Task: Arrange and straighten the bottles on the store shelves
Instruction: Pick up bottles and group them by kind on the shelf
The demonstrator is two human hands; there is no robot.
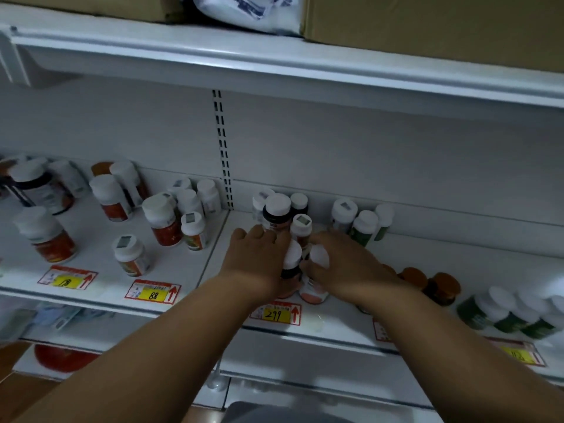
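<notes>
Nearest, the shelf [183,288] edge carries the price tag [276,314] marked 299. Just behind it, the left hand [259,257] curls its grip round a dark, white-capped front bottle [291,261]; the right hand [341,264] wraps a neighbouring bottle [317,283] with a pinkish base. Behind stand the rear bottles [277,210], upright in a cluster. Judged step: aligning the front pair. The next move likely calls for squaring them under the row, labels forward.
</notes>
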